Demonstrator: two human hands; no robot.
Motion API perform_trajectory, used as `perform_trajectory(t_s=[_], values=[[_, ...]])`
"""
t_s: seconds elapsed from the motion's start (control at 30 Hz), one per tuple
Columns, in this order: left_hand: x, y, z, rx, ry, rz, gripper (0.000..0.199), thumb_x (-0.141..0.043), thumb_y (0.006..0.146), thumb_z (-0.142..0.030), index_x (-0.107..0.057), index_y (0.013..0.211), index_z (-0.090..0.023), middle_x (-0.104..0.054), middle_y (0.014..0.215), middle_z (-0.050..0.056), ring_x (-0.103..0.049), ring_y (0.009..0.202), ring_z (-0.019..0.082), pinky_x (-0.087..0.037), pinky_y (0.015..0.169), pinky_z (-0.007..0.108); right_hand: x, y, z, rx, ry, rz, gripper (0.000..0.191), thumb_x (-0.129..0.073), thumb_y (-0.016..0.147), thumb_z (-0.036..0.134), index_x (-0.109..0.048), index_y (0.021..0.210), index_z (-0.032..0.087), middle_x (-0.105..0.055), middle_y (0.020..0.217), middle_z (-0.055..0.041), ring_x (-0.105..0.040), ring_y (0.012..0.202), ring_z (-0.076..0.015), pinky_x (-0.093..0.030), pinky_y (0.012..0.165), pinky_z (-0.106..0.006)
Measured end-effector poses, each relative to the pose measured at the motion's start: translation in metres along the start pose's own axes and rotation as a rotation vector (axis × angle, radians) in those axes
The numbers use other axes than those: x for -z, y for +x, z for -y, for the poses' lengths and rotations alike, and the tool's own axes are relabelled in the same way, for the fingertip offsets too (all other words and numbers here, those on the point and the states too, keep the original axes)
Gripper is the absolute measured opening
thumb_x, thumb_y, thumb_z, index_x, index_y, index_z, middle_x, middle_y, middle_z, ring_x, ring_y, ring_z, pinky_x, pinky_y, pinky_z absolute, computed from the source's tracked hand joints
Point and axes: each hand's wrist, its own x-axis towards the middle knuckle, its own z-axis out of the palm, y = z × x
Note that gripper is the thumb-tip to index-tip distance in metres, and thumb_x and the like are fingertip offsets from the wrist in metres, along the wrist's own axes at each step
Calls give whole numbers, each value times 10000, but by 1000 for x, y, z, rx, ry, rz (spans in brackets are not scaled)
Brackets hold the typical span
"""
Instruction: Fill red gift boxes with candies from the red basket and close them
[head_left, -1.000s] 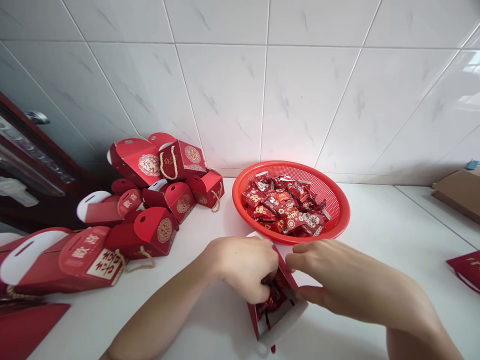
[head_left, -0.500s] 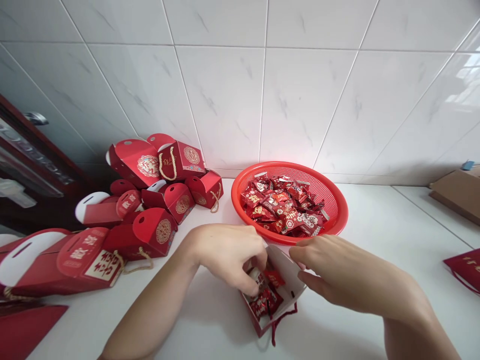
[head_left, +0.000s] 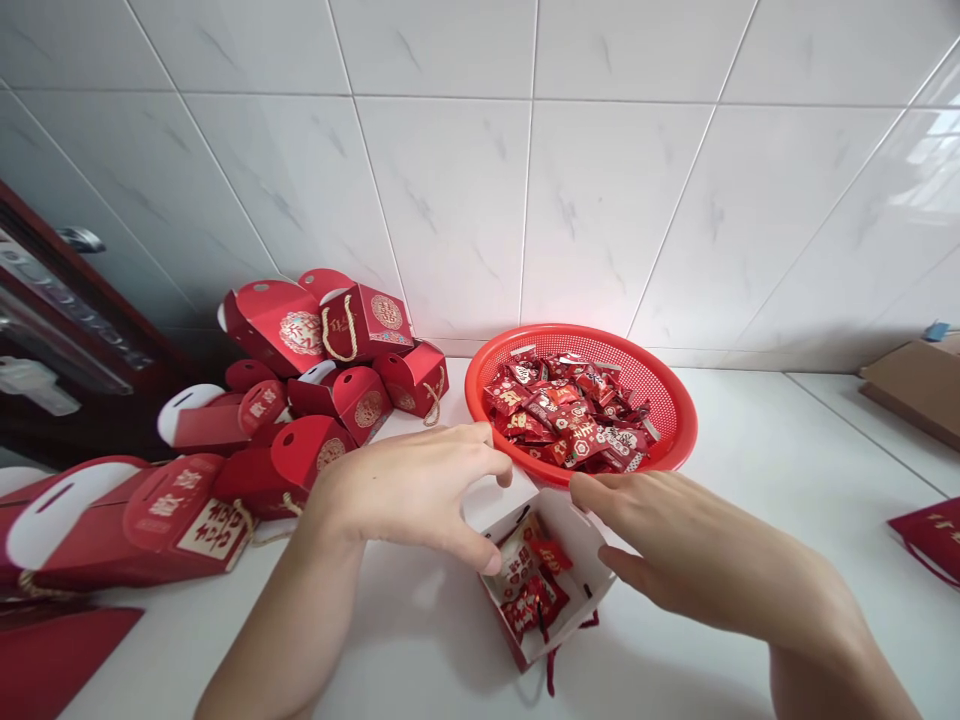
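A small candy box (head_left: pixel 589 555) with a white inside and dark red cords stands with its top open on the counter. Inside it lie a cream-coloured wrapped packet (head_left: pixel 516 566), a red packet (head_left: pixel 553 556) and shiny red wrapped sweets (head_left: pixel 529 604). My left hand (head_left: pixel 412 500) is at the box's left side, thumb and fingers spread apart with nothing between them; the thumb tip is by the rim. My right hand (head_left: pixel 675 545) grips the box's right wall between thumb and fingers. Behind the box sits a red plastic basket (head_left: pixel 679 415) holding many wrapped sweets (head_left: pixel 574 415).
Several red gift boxes (head_left: pixel 319 455) with rope handles crowd the left of the white counter (head_left: pixel 757 450). A brown cardboard box (head_left: pixel 915 385) and a dark red bag or box (head_left: pixel 930 540) lie at the right. A tiled wall (head_left: pixel 457 220) rises behind.
My left hand has drawn out of the box to the left and its fingers have spread, uncovering the cream packet. My right hand stays at the box's right wall.
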Motion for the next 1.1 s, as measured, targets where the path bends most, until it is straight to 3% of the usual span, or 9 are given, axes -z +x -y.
perform_trajectory(t_s=[0.2,0.4,0.67,0.87,1.0,1.1], values=[[-4,-2,-1,-1,51,4,548,-814,716,-541,-662,1117,-199,-648,1112,27,-600,1022,239,-456,802,297,1,3,2,41,29,64,391,-559,858,34,-585,1192,236,-678,992,-45,-653,753,-178,-442,629,-272],[-6,1,-9,-71,115,30,397,-839,698,-469,-663,928,-197,-618,894,-3,-598,855,198,-395,659,277,2,5,-1,47,41,140,294,-550,818,-24,-618,968,220,-691,901,-32,-651,727,-188,-422,602,-275],[-8,16,-23,-373,91,232,216,-800,798,-264,-697,979,-207,-678,969,10,-635,883,180,-425,694,259,10,8,-8,104,187,196,315,-570,815,20,-655,1025,238,-727,969,-26,-677,825,-199,-473,688,-280],[-13,29,-21,-499,19,307,319,-804,818,-273,-689,1100,-177,-720,1049,42,-657,902,193,-456,717,261,17,6,-22,156,284,272,367,-670,766,81,-664,1096,242,-734,975,-7,-670,831,-189,-475,700,-270],[-15,33,-17,-442,3,299,298,-843,770,-318,-662,953,-167,-724,967,33,-651,824,190,-453,661,266,16,11,-16,51,264,280,233,-739,815,269,-652,1029,231,-712,895,1,-650,745,-185,-432,620,-267],[-16,33,-15,-397,1,272,287,-832,764,-318,-617,906,-191,-709,918,13,-633,777,178,-446,632,261,11,15,-3,-103,70,216,107,-669,866,243,-613,951,208,-672,804,-4,-603,665,-187,-345,551,-276]])
